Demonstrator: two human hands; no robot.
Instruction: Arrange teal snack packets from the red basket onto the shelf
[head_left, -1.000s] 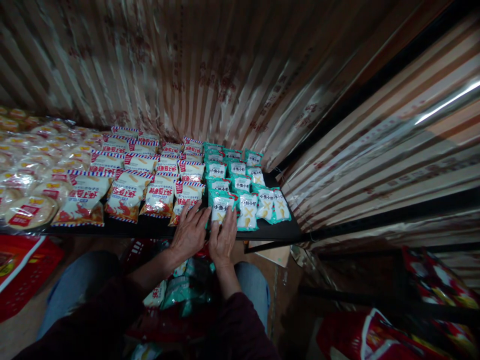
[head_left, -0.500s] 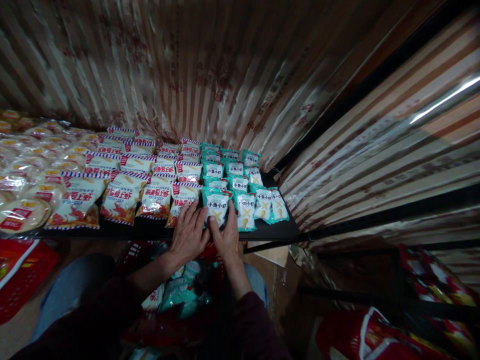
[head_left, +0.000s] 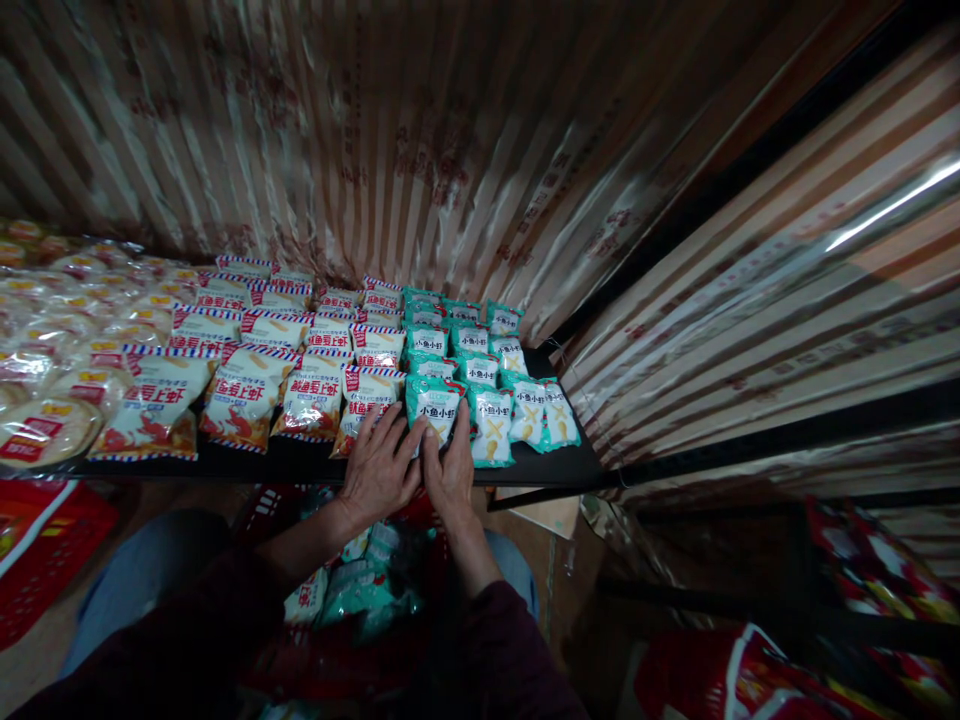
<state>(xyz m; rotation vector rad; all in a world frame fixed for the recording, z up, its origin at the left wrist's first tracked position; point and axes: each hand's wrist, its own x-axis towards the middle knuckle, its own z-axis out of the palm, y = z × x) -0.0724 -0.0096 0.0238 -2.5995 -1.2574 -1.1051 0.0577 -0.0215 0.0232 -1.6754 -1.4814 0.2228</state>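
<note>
In the head view, a green-and-white snack bag (head_left: 436, 401) leans slightly tilted in the front row on the black shelf (head_left: 544, 464). My left hand (head_left: 384, 462) lies against its lower left side, with the outer fingers over a neighbouring red-and-white snack bag (head_left: 369, 392). From the right, my right hand (head_left: 452, 480) has its thumb on the bag's lower front and its forefinger along the edge. Both hands pinch the green-and-white bag between them. Another green-and-white bag (head_left: 492, 425) stands just right of my right hand. The bag's lower part is hidden by fingers.
Round packaged crackers (head_left: 45, 430) fill the shelf's left end. Below, a red basket (head_left: 262, 510) between my knees holds more green bags (head_left: 364, 590). Another red basket (head_left: 45, 560) stands left. Striped plastic sheeting (head_left: 450, 150) backs the shelf, with a black post (head_left: 645, 265) at right.
The fingers of my left hand have shifted slightly right onto the green-and-white bag. The bag now tilts a little more to the right, and my right hand stays at its side.
</note>
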